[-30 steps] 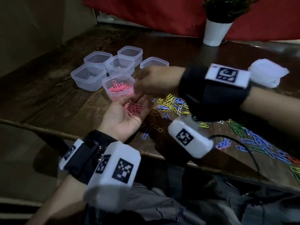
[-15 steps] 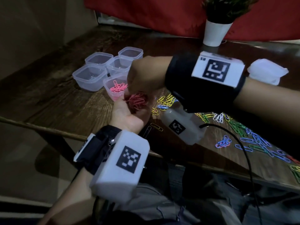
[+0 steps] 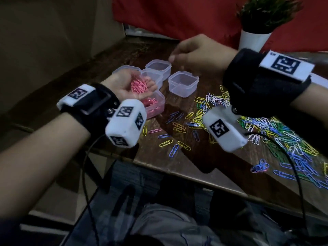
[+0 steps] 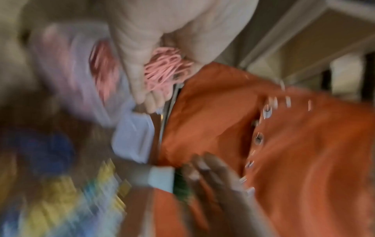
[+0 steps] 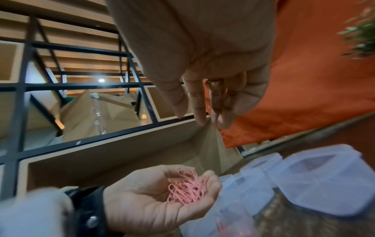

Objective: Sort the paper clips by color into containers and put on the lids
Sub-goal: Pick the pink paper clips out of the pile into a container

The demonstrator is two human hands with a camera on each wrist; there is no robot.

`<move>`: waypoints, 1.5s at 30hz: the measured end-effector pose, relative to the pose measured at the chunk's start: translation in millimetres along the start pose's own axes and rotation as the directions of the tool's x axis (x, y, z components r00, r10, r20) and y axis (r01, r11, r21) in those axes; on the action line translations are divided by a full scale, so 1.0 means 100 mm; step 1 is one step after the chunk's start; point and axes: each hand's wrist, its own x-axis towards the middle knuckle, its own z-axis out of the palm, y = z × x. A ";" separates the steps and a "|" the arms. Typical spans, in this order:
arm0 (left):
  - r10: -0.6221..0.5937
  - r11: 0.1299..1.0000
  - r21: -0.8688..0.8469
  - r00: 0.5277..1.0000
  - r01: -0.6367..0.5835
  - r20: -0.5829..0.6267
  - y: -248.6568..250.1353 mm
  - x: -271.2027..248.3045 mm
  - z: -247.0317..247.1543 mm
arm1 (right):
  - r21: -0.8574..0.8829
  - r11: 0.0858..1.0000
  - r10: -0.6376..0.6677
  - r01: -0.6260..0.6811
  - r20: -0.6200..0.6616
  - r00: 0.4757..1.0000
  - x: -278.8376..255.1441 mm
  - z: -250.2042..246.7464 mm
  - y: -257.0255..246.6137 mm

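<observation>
While your left hand (image 3: 127,86) lies palm up with its fingers (image 5: 211,176) curled into a cup, a bundle of pink paper clips (image 3: 139,86) rests in the hollow of the palm. You hold it above the pink-filled container (image 3: 154,107), which stands on the worktop (image 3: 177,166) with more pink clips heaped inside and no lid on it. Your right hand (image 3: 197,52) hangs higher and farther back, over the clear containers, apart from your left hand. In the right wrist view its fingers (image 5: 194,102) point down, loosely bent and close together, and nothing shows between them. Four empty containers stand by the pink one: one (image 3: 183,84) just to its right, one (image 3: 158,68) behind under your right hand, and two more partly hidden behind your left hand. None has a lid. To the right, loose paper clips (image 3: 276,137) in yellow, blue, green and white spread over the worktop in a wide heap, thinning out to single clips (image 3: 174,150) toward the near edge. A potted plant (image 3: 255,34) in a white pot stands at the back right against a red cloth (image 3: 177,16). The left wrist view is heavily blurred.
</observation>
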 end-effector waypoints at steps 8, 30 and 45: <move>0.199 0.460 0.885 0.980 -0.067 -0.030 -0.08 0.08 0.15 | -0.064 0.997 0.054 -0.051 0.055 0.997 -0.06 -0.12 0.20; -0.006 -0.219 0.925 0.948 -0.310 0.317 -0.58 -0.18 0.13 | -0.359 0.928 0.257 -0.097 0.430 0.865 -0.14 0.58 0.50; 0.093 0.078 0.944 0.945 -0.321 0.314 -0.52 -0.24 -0.06 | -0.224 0.960 0.263 -0.167 0.522 0.812 -0.17 0.31 0.61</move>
